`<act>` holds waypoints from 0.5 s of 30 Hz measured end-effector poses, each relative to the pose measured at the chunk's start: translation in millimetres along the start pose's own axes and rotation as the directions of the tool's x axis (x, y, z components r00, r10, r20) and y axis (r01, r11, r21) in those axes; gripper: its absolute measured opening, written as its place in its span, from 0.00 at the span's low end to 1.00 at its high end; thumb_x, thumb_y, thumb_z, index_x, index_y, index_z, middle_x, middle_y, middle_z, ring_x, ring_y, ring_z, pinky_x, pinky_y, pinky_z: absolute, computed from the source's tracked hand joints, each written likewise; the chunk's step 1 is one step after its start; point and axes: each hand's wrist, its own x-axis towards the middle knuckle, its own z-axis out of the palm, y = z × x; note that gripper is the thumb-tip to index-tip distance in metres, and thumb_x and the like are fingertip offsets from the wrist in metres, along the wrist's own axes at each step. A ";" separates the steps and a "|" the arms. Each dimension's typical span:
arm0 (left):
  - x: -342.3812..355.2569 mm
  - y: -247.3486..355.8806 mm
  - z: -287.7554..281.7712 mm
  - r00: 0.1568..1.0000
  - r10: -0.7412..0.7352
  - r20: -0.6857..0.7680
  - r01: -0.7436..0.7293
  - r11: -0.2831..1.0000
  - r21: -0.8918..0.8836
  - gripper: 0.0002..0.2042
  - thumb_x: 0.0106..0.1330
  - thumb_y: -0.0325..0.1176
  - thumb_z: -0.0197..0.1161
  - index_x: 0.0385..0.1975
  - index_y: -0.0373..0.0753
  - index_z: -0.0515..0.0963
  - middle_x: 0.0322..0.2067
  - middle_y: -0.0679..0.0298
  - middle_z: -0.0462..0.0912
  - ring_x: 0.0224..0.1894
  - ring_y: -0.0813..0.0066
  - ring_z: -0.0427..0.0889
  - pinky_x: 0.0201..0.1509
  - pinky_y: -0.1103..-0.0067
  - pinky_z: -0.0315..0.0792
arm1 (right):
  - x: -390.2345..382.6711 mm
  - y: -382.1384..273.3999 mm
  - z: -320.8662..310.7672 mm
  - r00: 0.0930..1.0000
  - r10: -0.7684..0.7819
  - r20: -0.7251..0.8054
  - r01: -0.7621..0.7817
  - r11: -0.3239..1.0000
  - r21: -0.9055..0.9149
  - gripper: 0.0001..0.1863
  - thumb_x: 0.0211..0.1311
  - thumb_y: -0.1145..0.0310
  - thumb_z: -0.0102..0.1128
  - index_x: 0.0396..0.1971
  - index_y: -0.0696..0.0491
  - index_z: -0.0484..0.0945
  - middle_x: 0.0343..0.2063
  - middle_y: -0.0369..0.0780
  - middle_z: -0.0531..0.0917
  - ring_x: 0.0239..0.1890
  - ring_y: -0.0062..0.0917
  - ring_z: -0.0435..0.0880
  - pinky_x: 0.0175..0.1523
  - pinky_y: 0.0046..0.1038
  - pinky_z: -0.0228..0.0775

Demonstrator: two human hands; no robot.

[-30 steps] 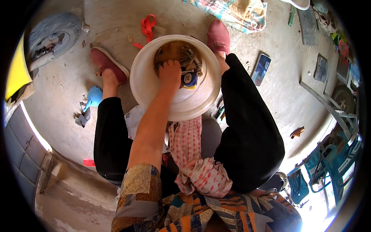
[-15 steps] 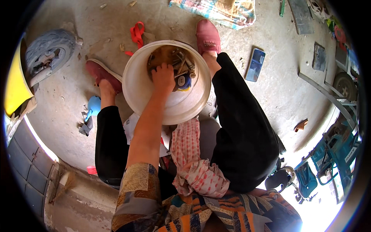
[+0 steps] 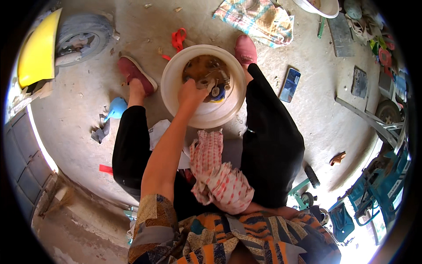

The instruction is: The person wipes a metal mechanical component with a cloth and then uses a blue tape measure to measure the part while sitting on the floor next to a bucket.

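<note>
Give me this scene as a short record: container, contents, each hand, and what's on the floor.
Container: white bucket, between the two red shoes
Contents: brownish material with metal pieces, plus a blue-and-yellow item
Left hand: inside the bucket, fingers at the metal pieces; grip unclear
Right hand: out of sight; its forearm reaches toward the red-and-white cloth
Floor, right: phone
Floor, left: light-blue object
Floor, beyond bucket: red strap
</note>
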 end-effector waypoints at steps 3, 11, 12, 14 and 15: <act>-53.8 -5.7 -34.0 1.000 -0.010 0.002 0.010 0.945 -0.327 0.16 0.46 0.36 0.68 0.31 0.30 0.77 0.29 0.52 0.82 0.30 0.62 0.82 0.37 0.73 0.75 | -32.2 -34.5 3.6 0.992 -0.108 0.062 0.115 0.986 -0.124 0.26 0.52 0.48 0.58 0.45 0.52 0.74 0.45 0.43 0.77 0.46 0.36 0.77 0.48 0.38 0.71; -232.4 -32.0 -94.4 0.997 -0.071 -0.022 -0.002 0.278 -0.961 0.09 0.56 0.30 0.65 0.32 0.32 0.76 0.26 0.58 0.81 0.22 0.74 0.79 0.29 0.82 0.73 | -83.6 -108.6 19.4 0.945 -0.121 0.303 0.317 0.565 -0.762 0.26 0.53 0.48 0.57 0.45 0.52 0.74 0.46 0.44 0.77 0.47 0.36 0.76 0.48 0.38 0.71; -251.2 -37.1 -92.9 0.997 -0.067 -0.041 -0.024 0.233 -0.972 0.10 0.56 0.30 0.64 0.33 0.32 0.75 0.26 0.57 0.81 0.22 0.73 0.79 0.29 0.82 0.73 | -85.7 -107.6 24.7 0.943 -0.076 0.324 0.313 0.538 -0.783 0.26 0.53 0.48 0.57 0.45 0.52 0.74 0.47 0.44 0.77 0.47 0.36 0.76 0.48 0.38 0.71; -287.7 -45.0 -85.8 0.996 -0.056 -0.070 -0.062 0.140 -0.988 0.10 0.57 0.31 0.63 0.34 0.32 0.74 0.27 0.55 0.81 0.23 0.72 0.79 0.28 0.80 0.73 | -77.2 -65.9 44.1 0.930 -0.104 0.353 0.298 0.776 -0.555 0.24 0.57 0.50 0.55 0.45 0.53 0.74 0.46 0.43 0.77 0.45 0.35 0.77 0.47 0.36 0.72; -302.5 -49.4 -80.6 0.998 -0.026 -0.060 -0.057 0.128 -0.990 0.11 0.57 0.32 0.62 0.34 0.32 0.73 0.28 0.54 0.81 0.23 0.72 0.79 0.29 0.80 0.74 | -69.3 -34.1 54.3 0.922 -0.150 0.356 0.270 0.910 -0.315 0.21 0.60 0.52 0.54 0.45 0.53 0.73 0.44 0.43 0.78 0.44 0.34 0.78 0.46 0.35 0.73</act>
